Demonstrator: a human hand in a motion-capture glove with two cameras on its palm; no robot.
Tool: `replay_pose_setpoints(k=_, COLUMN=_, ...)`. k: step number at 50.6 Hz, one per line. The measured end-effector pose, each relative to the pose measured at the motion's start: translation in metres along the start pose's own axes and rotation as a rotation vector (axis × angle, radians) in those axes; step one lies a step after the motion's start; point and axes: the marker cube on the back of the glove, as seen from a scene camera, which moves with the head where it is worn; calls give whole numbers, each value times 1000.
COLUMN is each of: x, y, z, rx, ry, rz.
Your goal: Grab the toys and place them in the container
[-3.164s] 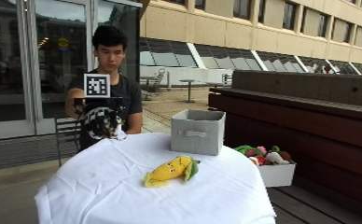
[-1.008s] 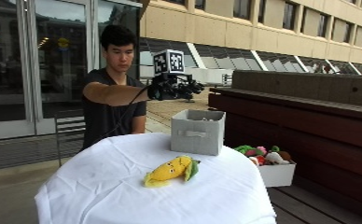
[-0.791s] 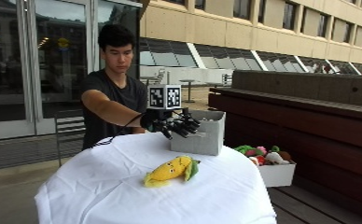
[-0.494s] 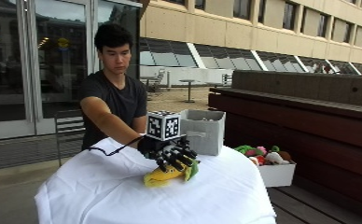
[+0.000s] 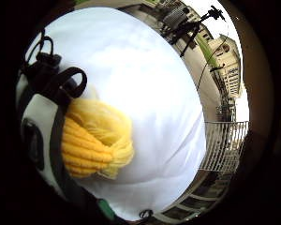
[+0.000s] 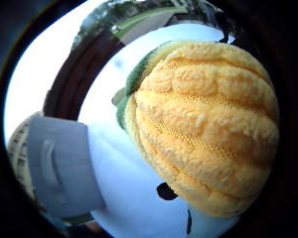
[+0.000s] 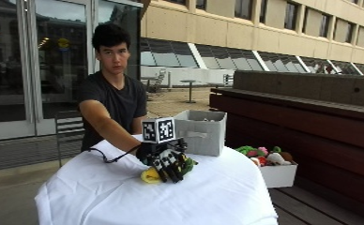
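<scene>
A yellow plush corn toy (image 7: pixel 149 176) with green leaves lies on the white tablecloth (image 7: pixel 170 201). My gloved right hand (image 7: pixel 167 163) lies on top of it, fingers fairly straight and pointing down over its middle. Only the toy's yellow end and a bit of green leaf show past the glove. The corn toy (image 6: pixel 203 124) fills much of the thumb side palm view, and the same corn toy (image 5: pixel 96 140) sits beside the palm strap in the little finger side view. Just behind the hand stands the grey fabric container (image 7: pixel 200 132), also seen as the container (image 6: pixel 59 168).
A white box (image 7: pixel 279 175) holding several more plush toys (image 7: pixel 262 154) sits on the dark wooden bench to the right of the table. A metal chair (image 7: pixel 70 129) stands behind the table, by the person. The table's front edge is near the hand.
The gloved hand came from the person's chest, swung high over the container, then dropped onto the corn toy. The toy and container have not moved.
</scene>
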Motion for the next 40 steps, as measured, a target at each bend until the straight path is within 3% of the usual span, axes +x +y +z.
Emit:
replay_pose_setpoints(k=16, x=22, y=12, z=-53, rx=-92, ry=35, rz=129)
replay_pose_setpoints(k=27, x=17, y=21, z=-150, rx=-48, ry=20, rz=196)
replay_pose_setpoints(k=40, x=-46, y=40, z=-283, rx=57, ry=44, rz=197)
